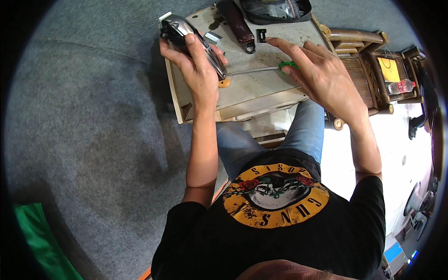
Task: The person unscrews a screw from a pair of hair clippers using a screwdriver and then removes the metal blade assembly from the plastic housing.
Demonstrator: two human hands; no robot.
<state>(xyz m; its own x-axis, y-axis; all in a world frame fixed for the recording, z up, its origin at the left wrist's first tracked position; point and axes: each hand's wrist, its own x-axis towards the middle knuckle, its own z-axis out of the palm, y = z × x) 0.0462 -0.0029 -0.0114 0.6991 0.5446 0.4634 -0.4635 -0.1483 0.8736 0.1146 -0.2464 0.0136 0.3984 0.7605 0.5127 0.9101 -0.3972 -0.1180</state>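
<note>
A silver and black hair clipper (198,44) is held in my left hand (198,70), its head tilted up to the far left. Over the table's right side, my right hand (322,72) has its fingers apart, the index fingertip at a small black part (262,36). Whether that fingertip touches the part is hard to tell. Below the fingers lies a screwdriver with a green handle (285,66), close to my thumb and partly covered. A small metal plate (213,37) rests beside the clipper. Behind it lies a long maroon clipper housing (236,23) with a loop end.
The worn wooden table (252,91) has a raised front edge. A black case (280,14) with bagged contents stands at its back. A small orange piece (225,83) lies below the clipper. Bamboo furniture (359,79) at right holds a yellow sheet (388,70) and a red-capped bottle (401,87).
</note>
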